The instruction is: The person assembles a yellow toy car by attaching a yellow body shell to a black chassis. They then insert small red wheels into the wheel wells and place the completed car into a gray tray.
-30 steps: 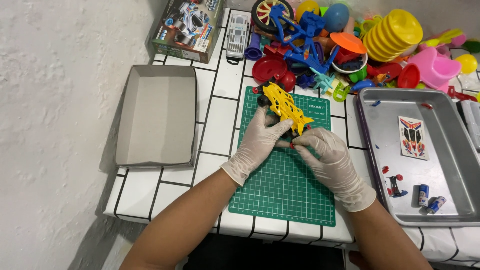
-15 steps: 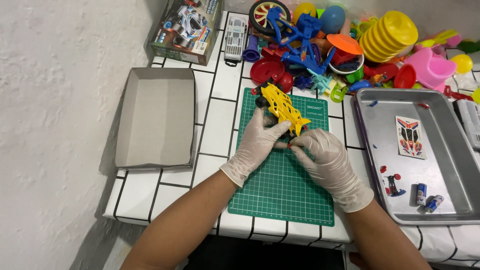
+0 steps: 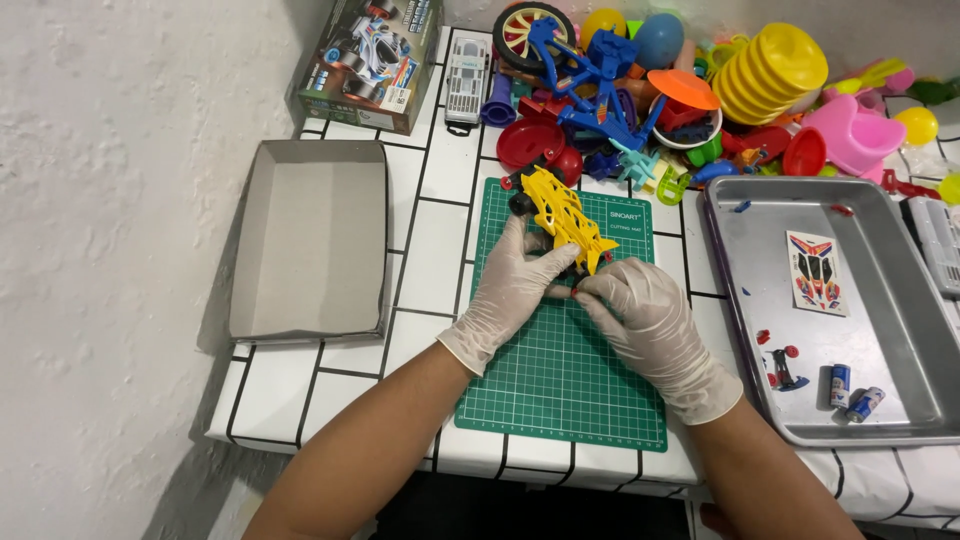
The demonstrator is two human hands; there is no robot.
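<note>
A yellow toy car body (image 3: 563,215) with black wheels sits at the far end of the green cutting mat (image 3: 560,390), held from both sides by gloved hands. The left hand (image 3: 512,285) wraps its fingers against the car's near left side, closed on it. The right hand (image 3: 640,315) meets it from the right, its fingertips pinched together on a small red part at the car's near end, touching the left hand's fingers.

Left of the mat lies an open grey cardboard box lid (image 3: 262,270), with nothing in it. Beyond that lid, past the mat's far left corner, stands a printed toy kit box (image 3: 372,62).

Right of the mat is a metal tray (image 3: 900,300). In it lie a sticker sheet (image 3: 816,272), a small red and blue plastic piece (image 3: 781,366) and two small batteries (image 3: 852,392) near its near right corner.

Beyond the mat's far edge is a heap of coloured plastic toys (image 3: 660,100), among them a blue toy bicycle (image 3: 590,80), a stack of yellow cups (image 3: 775,72) and a pink potty-shaped toy (image 3: 855,140).
</note>
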